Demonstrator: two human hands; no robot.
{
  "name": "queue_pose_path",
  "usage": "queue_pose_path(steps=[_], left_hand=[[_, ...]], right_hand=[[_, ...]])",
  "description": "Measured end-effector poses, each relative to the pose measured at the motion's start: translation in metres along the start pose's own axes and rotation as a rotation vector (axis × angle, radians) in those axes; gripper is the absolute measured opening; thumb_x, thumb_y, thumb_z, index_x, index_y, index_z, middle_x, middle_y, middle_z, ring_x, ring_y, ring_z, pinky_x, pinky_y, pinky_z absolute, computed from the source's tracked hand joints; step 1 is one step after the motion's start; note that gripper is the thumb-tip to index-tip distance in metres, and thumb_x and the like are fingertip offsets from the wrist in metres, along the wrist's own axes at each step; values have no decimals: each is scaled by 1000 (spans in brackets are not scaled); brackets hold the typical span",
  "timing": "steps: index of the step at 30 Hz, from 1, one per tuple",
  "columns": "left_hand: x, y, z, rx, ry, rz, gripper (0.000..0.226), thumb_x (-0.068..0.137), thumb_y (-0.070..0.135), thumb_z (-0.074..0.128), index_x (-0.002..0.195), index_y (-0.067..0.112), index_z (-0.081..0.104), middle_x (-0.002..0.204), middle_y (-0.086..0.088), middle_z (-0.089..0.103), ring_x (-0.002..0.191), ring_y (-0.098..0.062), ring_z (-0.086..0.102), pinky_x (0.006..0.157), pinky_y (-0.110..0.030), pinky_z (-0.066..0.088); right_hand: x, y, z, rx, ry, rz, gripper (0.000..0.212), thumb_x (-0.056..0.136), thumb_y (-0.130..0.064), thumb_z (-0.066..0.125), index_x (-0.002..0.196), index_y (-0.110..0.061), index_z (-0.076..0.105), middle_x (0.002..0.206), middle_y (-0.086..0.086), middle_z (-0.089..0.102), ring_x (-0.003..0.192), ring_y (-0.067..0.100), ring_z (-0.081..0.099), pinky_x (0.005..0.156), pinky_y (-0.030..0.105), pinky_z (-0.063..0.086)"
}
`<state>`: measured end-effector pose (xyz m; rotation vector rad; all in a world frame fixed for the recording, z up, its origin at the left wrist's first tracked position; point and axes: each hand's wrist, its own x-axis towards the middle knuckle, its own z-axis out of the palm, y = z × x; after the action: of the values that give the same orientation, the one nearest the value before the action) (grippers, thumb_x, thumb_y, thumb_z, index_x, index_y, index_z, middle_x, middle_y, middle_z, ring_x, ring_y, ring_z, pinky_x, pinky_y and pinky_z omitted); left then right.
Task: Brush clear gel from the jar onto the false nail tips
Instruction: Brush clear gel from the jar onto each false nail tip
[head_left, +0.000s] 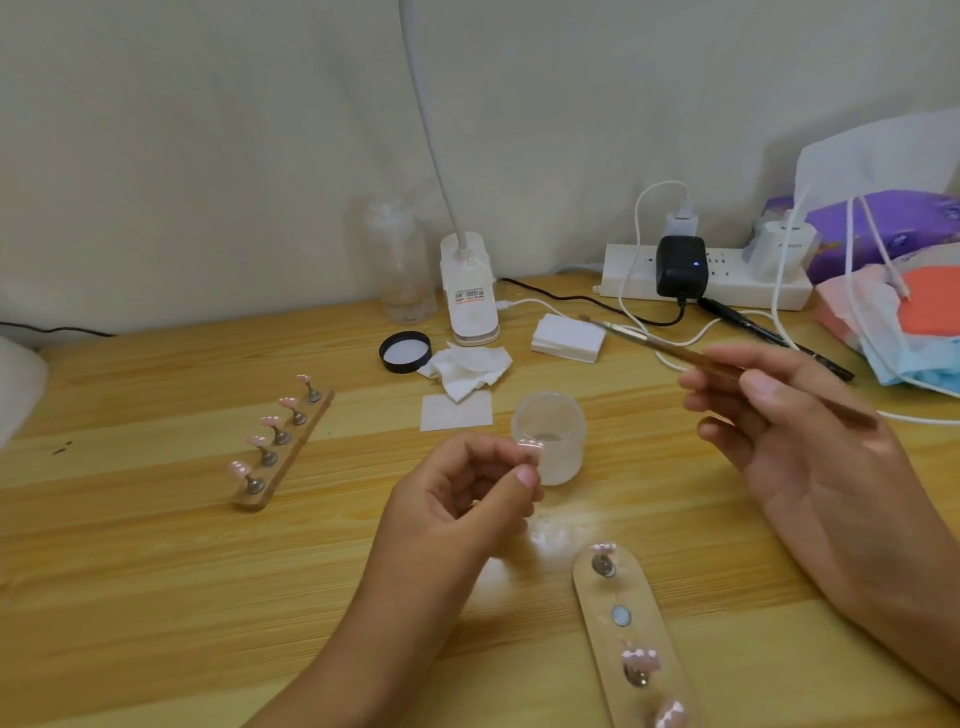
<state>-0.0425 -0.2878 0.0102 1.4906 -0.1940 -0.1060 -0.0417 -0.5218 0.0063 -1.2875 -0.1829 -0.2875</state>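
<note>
The wooden table (156, 571) carries all items. At its rear stand one white clip lamp (470, 291) with a gooseneck rising out of view, one power strip (737, 286) with three adapters plugged in, one purple tissue pack (883, 234), a pile of face masks (893, 322) and one clear plastic bottle (400, 265).

There are two wooden nail stands. The far stand (289, 462) lies left of centre, well apart from both hands, and carries five pink tips on metal pegs. The near stand (623, 592) lies at the lower edge and runs out of view. It shows three tips and one bare magnet position.

The frosted gel jar (556, 415) stands open at the table centre, between the hands. Behind it lie one flat white wipe (457, 410), one crumpled wipe (467, 369), one stack of white pads (569, 338) and one black lid (405, 352), inner face up. One black pen (769, 332) lies near the power strip.

The right hand (795, 431) grips the brush (649, 340) between thumb and fingers. The brush is raised right of the jar, bristles pointing left over the white cables.

The left hand (467, 493) has curled fingers and pinches one false nail tip (530, 443) on its peg. In this view the tip and the thumb overlap the lower left wall of the jar. Contact with the jar cannot be determined.
</note>
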Motion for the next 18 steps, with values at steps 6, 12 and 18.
queue_pose_path(steps=[6, 12, 18], left_hand=[[-6, 5, 2, 29, -27, -11, 8, 75, 30, 77, 79, 29, 70, 85, 0, 77, 78, -11, 71, 61, -14, 49], [-28, 6, 4, 415, -176, 255, 6, 74, 43, 74, 78, 40, 70, 87, 13, 54, 65, -1, 46, 58, -10, 35], [-28, -2, 5, 782, -307, 301, 20, 78, 51, 69, 94, 38, 73, 87, 13, 55, 81, 2, 51, 66, -12, 38]], right_hand=[[-5, -3, 9, -118, -27, 0, 21, 95, -30, 59, 110, -26, 73, 114, 9, 72, 104, 19, 67, 78, 20, 55], [-5, -3, 11, -112, -16, 11, 22, 82, -17, 61, 92, -36, 62, 95, 9, 72, 74, 14, 66, 65, 22, 54], [-4, 1, 7, -104, 30, 73, 47, 99, 5, 40, 87, -37, 59, 88, 9, 71, 63, 14, 59, 47, 21, 46]])
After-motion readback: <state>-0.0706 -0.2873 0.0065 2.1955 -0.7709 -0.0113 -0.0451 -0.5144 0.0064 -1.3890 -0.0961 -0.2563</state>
